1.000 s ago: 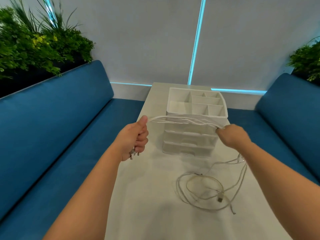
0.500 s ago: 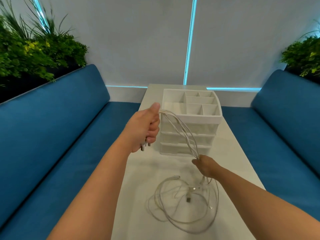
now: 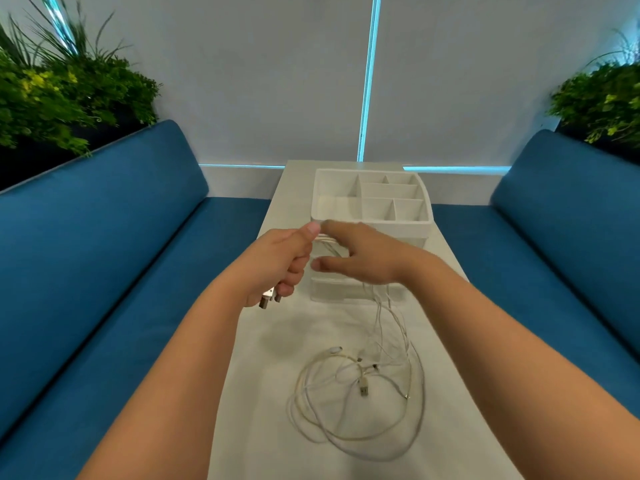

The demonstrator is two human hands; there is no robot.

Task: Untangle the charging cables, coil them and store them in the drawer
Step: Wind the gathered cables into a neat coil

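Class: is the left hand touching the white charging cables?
Touching. The head view shows the left hand fisted round the cables, plugs sticking out below it.

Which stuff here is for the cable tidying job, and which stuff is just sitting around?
For the job:
- tangled white charging cables, ends gripped in the left hand
- right hand, fingers spread beside the strands
- white plastic drawer organiser

Just there:
- long white table
- blue cushioned benches
- green leafy plants
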